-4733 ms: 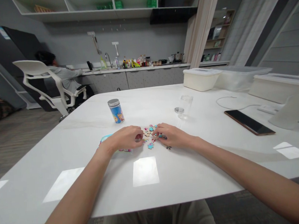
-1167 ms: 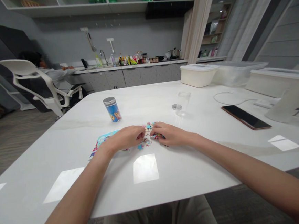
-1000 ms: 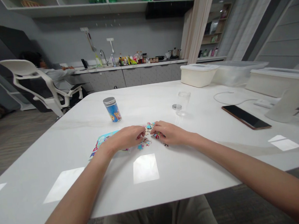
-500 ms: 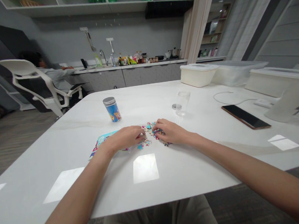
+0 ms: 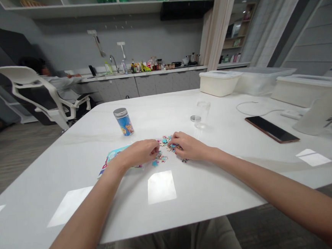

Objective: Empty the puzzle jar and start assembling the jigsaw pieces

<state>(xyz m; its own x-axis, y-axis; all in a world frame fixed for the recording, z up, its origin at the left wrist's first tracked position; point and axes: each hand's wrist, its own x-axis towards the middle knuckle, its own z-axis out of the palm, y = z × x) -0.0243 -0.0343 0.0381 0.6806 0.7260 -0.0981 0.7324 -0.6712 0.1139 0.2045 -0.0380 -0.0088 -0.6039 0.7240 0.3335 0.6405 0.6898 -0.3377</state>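
Observation:
A small heap of colourful jigsaw pieces (image 5: 163, 141) lies on the white table (image 5: 188, 184) between my hands. My left hand (image 5: 141, 152) rests curled at the heap's left side, fingertips pinched near a piece; whether it grips one is hidden. My right hand (image 5: 187, 146) lies over the right side of the heap, fingers bent onto the pieces. Under my left wrist a printed puzzle sheet (image 5: 111, 159) lies flat. Behind the heap stands a blue jar (image 5: 123, 122) with a metal lid.
An empty clear jar (image 5: 203, 111) and its lid (image 5: 195, 118) lie behind my right hand. A dark phone (image 5: 271, 129) and white cable (image 5: 248, 108) lie to the right, with white bins (image 5: 221, 83) behind. A person sits in a white chair (image 5: 37, 96) at the far left.
My right hand has shifted slightly back and left over the heap, and some pieces have been pushed about. My left hand has barely moved.

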